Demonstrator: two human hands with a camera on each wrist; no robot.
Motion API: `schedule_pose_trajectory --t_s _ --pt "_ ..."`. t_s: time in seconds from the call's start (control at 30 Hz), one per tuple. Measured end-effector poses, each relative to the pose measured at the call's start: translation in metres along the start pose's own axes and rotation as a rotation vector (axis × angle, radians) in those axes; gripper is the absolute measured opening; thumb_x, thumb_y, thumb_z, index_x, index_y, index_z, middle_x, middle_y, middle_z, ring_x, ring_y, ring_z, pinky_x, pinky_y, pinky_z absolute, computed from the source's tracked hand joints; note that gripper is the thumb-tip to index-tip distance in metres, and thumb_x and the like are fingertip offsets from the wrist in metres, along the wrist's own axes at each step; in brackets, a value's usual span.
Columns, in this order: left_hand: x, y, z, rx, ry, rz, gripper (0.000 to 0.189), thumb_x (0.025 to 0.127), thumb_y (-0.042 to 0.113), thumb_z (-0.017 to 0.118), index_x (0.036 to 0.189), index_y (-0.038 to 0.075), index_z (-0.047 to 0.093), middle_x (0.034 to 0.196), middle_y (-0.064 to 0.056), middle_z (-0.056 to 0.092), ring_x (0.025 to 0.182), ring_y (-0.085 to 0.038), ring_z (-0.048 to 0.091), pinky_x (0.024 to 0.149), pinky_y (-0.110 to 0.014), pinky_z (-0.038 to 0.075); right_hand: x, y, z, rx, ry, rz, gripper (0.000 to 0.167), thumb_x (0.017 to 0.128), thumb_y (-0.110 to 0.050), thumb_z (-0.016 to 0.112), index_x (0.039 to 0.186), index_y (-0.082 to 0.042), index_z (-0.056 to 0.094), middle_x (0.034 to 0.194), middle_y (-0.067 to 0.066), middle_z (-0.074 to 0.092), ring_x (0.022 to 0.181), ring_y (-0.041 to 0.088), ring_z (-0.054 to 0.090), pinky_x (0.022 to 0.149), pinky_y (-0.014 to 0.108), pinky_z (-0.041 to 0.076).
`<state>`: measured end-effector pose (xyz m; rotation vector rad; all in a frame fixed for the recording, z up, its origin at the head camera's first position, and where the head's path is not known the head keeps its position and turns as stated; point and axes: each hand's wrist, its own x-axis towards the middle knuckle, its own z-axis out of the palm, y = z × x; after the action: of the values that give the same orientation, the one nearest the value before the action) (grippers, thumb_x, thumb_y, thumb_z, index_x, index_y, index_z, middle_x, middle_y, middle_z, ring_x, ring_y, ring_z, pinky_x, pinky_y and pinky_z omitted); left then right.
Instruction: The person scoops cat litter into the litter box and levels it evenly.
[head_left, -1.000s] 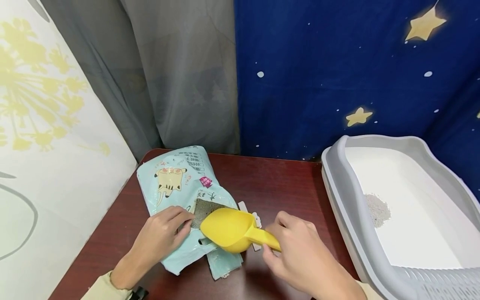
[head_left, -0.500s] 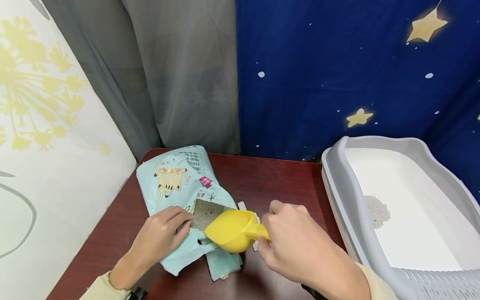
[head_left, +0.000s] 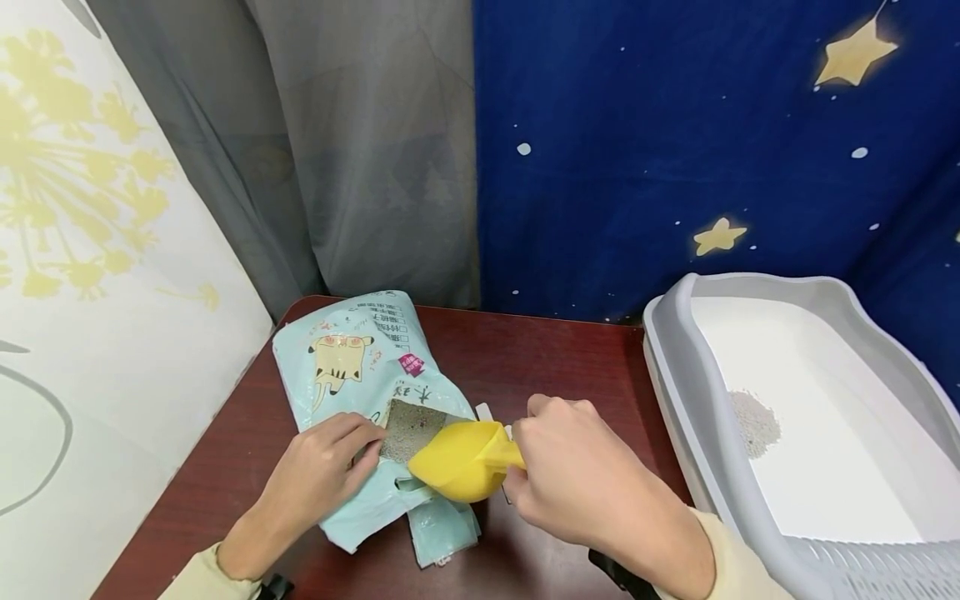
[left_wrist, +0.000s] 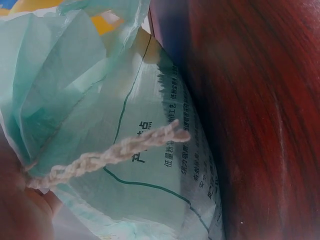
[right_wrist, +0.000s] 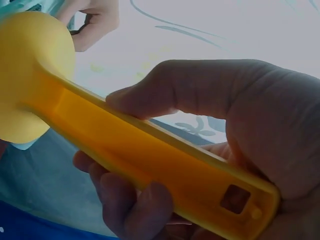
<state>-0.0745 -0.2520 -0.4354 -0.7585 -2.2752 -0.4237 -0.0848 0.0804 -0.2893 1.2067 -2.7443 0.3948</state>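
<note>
Dark-red wooden tabletop [head_left: 555, 358] below, our left hand [head_left: 326, 458] pinches a pale-blue plastic bag [head_left: 369, 396]; our right hand [head_left: 581, 479] holds a yellow plastic scoop [head_left: 461, 462], shifted so more grey grains [head_left: 409, 429] seem reachable.

Downward head view, wrists close — scoop [head_left: 459, 463] seemingly shared

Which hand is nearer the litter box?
Right: the right hand, gripping the yellow scoop, is left of the litter box; the left hand is farther left, at the open litter bag.
</note>
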Motion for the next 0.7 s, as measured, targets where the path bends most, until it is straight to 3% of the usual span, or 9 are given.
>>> schedule_pose_trajectory --t_s 0.27,0.53,0.7 --pt "0.000 0.000 -0.001 -0.004 -0.004 0.000 0.012 0.091 0.010 0.071 0.095 0.009 0.082 0.093 0.002 0.075 0.080 -0.015 0.071 0.064 -0.034 0.062 -0.011 0.004 0.018 0.023 0.094 0.001 0.038 0.079 -0.012 0.080 0.061 -0.024 0.049 0.067 -0.010 0.039 0.061 0.008 0.040 0.055 0.036 0.042" --pt "-0.001 -0.001 -0.002 -0.009 -0.012 -0.006 0.014 0.093 0.012 0.069 0.096 0.009 0.083 0.094 0.002 0.075 0.081 -0.015 0.072 0.065 -0.035 0.063 -0.022 0.005 0.032 0.039 0.143 0.024 0.023 0.082 -0.016 0.084 0.069 -0.017 0.065 0.070 -0.009 0.042 0.061 0.006 0.039 0.056 0.033 0.043" --pt "-0.001 -0.001 0.000 -0.008 -0.004 -0.004 0.013 0.092 0.011 0.070 0.096 0.009 0.083 0.094 0.002 0.075 0.080 -0.015 0.072 0.065 -0.035 0.062 -0.029 0.006 0.042 0.027 0.215 0.011 0.019 0.080 -0.016 0.085 0.072 -0.016 0.067 0.072 -0.009 0.042 0.060 0.007 0.038 0.055 0.033 0.046"
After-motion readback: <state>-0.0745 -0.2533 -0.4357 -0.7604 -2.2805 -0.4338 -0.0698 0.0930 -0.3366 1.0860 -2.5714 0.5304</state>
